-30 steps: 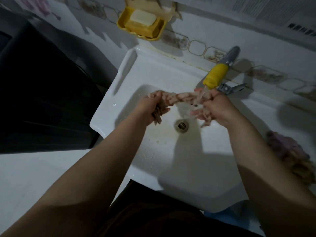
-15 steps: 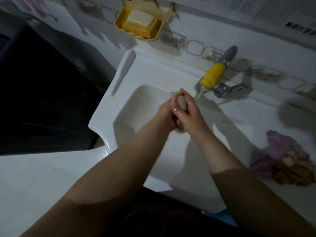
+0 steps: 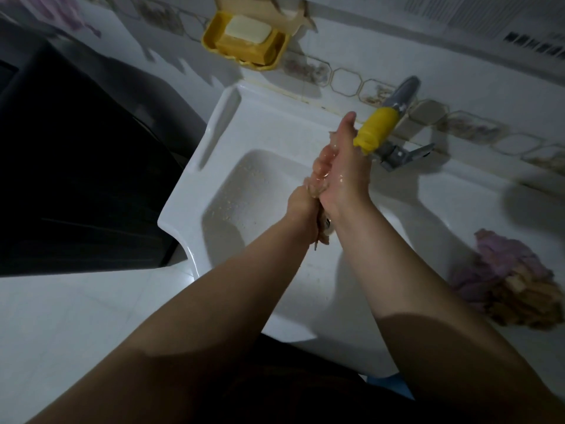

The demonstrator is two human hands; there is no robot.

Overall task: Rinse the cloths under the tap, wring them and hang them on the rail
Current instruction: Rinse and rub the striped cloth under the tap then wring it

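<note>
A wet pale pink cloth is squeezed between my two hands over the white sink. My left hand grips its lower part, and a tail of it hangs below near the drain. My right hand presses against the upper part, fingers stretched up beside the tap's yellow nozzle. Most of the cloth is hidden between the palms. A second bundle of purple and tan cloths lies on the sink's right ledge.
A yellow soap dish with a white bar hangs on the tiled wall above the sink. The tap's grey lever sticks out to the right. A dark appliance fills the left side. Pink fabric shows at the top left.
A second ago the cloth was stretched between my hands under the tap. Since then the hands came together, bunching it, and my right hand has slid up beside the nozzle.
</note>
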